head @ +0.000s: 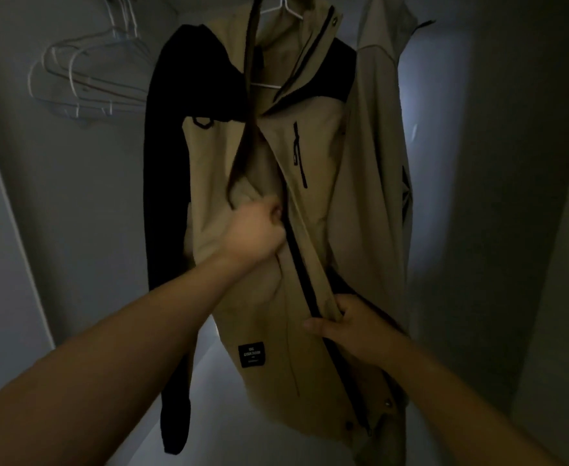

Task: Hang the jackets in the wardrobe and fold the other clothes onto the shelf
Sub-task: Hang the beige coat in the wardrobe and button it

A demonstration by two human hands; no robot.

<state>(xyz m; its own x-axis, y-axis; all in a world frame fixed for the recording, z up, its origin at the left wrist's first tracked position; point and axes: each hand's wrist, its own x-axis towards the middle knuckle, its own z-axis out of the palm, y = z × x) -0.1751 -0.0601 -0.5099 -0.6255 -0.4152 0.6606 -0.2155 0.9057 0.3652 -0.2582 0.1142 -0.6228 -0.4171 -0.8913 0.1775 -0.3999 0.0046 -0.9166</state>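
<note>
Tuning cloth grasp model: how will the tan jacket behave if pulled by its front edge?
Probably floppy: the jacket bunches where the left hand grips it. It likely swings rather than resists, since it hangs from a thin wire hanger. The shell looks smooth, so the right hand may slip.

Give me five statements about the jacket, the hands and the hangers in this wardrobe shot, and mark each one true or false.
1. The tan and black jacket hangs on a white hanger. True.
2. The left hand is flat and open against the jacket. False: its fingers are curled, gripping the front fabric near the zip.
3. The right hand holds the jacket's front edge lower down than the left hand. True.
4. The empty hangers hang to the right of the jacket. False: they are at upper left.
5. A second, paler garment hangs behind the jacket on its right. True.
</note>
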